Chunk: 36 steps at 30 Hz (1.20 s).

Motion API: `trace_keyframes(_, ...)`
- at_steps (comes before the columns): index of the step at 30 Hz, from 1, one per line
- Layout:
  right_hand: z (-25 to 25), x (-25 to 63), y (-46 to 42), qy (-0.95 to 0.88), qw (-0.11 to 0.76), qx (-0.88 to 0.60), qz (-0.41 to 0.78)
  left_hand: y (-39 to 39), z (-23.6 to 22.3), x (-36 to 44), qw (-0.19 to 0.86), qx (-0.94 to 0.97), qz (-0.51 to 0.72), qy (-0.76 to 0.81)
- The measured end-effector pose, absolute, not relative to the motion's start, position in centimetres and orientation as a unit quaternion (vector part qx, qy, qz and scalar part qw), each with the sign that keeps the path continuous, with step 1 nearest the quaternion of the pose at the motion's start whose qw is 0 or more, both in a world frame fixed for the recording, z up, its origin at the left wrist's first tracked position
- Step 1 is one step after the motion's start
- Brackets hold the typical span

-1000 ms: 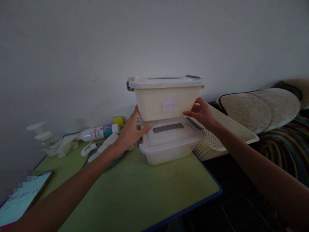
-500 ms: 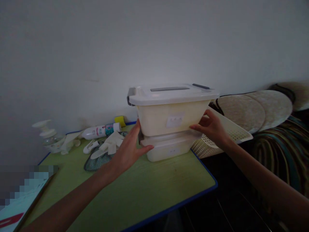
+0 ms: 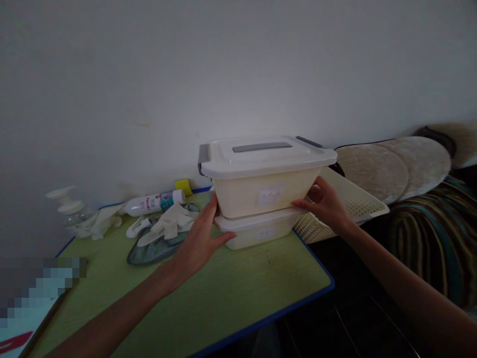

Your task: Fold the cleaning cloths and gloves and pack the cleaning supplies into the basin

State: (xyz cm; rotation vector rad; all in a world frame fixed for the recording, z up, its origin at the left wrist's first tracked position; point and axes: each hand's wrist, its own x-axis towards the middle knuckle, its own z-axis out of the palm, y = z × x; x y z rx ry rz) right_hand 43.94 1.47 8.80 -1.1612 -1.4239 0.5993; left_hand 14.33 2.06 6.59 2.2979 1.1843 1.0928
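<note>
A cream storage box [image 3: 238, 196] with a white lid and grey latches sits on top of a second, lower storage box [image 3: 246, 241]. Both carry a small paper label on the front. My left hand [image 3: 203, 233] presses its fingers against the stack's left side, thumb stretched out by the lower box's lid; its fingertips are partly hidden. On the other side, my right hand [image 3: 328, 206] grips the upper box's lower right corner, thumb on the front face. The boxes stand on a green table [image 3: 276, 283] with a blue edge.
Left of the boxes lie a grey-green cloth [image 3: 149, 253] with white items on it, a white bottle [image 3: 149, 204], a yellow block [image 3: 183, 187] and a pump bottle [image 3: 72, 211]. A perforated cream basket [image 3: 361, 206] is at right, beside a striped sofa [image 3: 428, 238].
The upper box has come down onto the lower one, closing the slight gap between them. Both my hands have moved down a little with it.
</note>
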Motion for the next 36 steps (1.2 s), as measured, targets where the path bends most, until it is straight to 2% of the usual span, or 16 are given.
trace_keyframes(9,8.1,44.2,1.6,-0.611,0.568,-0.496,0.243,1.8,5.6,14.8,0.200,0.780,0.422,0.416)
trace_keyframes(11,7.8,44.2,1.7,-0.610,0.567,-0.498,0.240,2.1,5.1,14.8,0.244,0.756,0.440,0.419)
trace_keyframes(15,7.1,44.6,1.9,-0.607,0.541,-0.519,0.264,3.0,4.2,15.0,0.403,0.707,0.435,0.386)
trace_keyframes(17,6.8,44.7,2.0,-0.608,0.529,-0.519,0.285,3.4,4.0,15.2,0.438,0.697,0.430,0.371)
trace_keyframes(29,6.1,44.1,1.8,-0.581,0.572,-0.469,0.340,2.8,5.4,15.8,0.436,0.673,0.453,0.391)
trace_keyframes(36,7.7,43.4,0.6,-0.550,0.591,-0.465,0.365,1.5,6.9,15.4,0.419,0.678,0.462,0.390)
